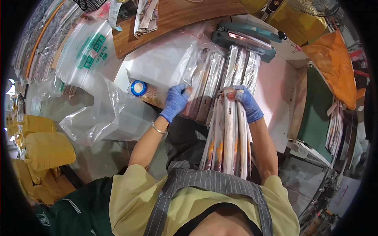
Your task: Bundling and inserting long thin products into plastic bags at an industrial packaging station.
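Note:
My right hand (247,103), in a blue glove with bare fingertips, is closed round the top end of a bundle of long, flat foil packets (230,133). The bundle slants down toward my apron. My left hand (176,103), gloved the same way, has its fingers pinched at the edge of a clear plastic bag (165,59). Several similar packets (204,84) lie partly inside that bag. Beyond my right hand, more shiny silver packets (241,65) rest side by side, their far ends by a grey-teal bag sealer (248,39).
A blue-rimmed tape roll (138,88) sits left of my left hand. Large clear bags (94,114) hang at the left, with yellow wrapped bundles (49,149) below. A brown wooden board (181,19) spans the back. At right are a green panel (315,110) and an orange bag (332,65).

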`<state>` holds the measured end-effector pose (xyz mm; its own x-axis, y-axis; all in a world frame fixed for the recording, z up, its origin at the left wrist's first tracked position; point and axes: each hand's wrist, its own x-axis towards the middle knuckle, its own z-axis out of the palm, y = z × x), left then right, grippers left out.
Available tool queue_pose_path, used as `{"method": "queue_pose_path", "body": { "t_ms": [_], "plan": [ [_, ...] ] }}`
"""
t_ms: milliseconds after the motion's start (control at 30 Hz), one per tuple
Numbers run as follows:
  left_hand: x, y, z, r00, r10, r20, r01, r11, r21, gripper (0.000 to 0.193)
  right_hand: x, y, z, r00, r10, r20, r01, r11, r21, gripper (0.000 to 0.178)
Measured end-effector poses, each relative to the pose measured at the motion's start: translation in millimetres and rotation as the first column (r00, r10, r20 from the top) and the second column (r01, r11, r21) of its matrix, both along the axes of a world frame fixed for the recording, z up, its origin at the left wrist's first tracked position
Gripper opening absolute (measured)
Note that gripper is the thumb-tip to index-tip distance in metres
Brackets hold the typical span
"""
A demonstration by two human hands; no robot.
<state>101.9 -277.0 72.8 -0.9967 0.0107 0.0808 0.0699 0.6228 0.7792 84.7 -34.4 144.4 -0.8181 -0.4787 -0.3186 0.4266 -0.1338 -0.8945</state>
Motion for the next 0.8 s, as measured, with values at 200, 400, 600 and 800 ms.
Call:
{"method": "queue_pose_path", "body": {
  "t_ms": [200, 400, 600, 800],
  "plan": [
    [7.1, 31.9, 51.3, 0.995, -0.058, 0.085, -0.008, 0.780, 0.626, 0.011, -4.0, -42.8, 0.0, 0.996, 0.058, -0.062, -0.053, 0.996, 0.076, 0.030],
    [3.8, 29.9, 51.3, 0.987, 0.057, -0.151, -0.023, 0.976, 0.218, 0.015, -15.0, -48.1, -17.8, 0.976, 0.152, -0.154, -0.153, 0.988, 0.003, 0.022],
    [13.6, -33.0, 56.2, 0.923, 0.361, -0.137, -0.286, 0.878, 0.384, 0.031, -12.0, -16.9, -27.3, 0.991, 0.087, -0.098, -0.078, 0.993, 0.091, 0.033],
    [62.6, -5.2, 42.2, 0.990, -0.043, 0.133, -0.061, 0.719, 0.692, 0.033, -11.4, -17.6, -33.1, 0.984, 0.029, -0.175, -0.020, 0.998, 0.057, 0.021]
  ]
}}
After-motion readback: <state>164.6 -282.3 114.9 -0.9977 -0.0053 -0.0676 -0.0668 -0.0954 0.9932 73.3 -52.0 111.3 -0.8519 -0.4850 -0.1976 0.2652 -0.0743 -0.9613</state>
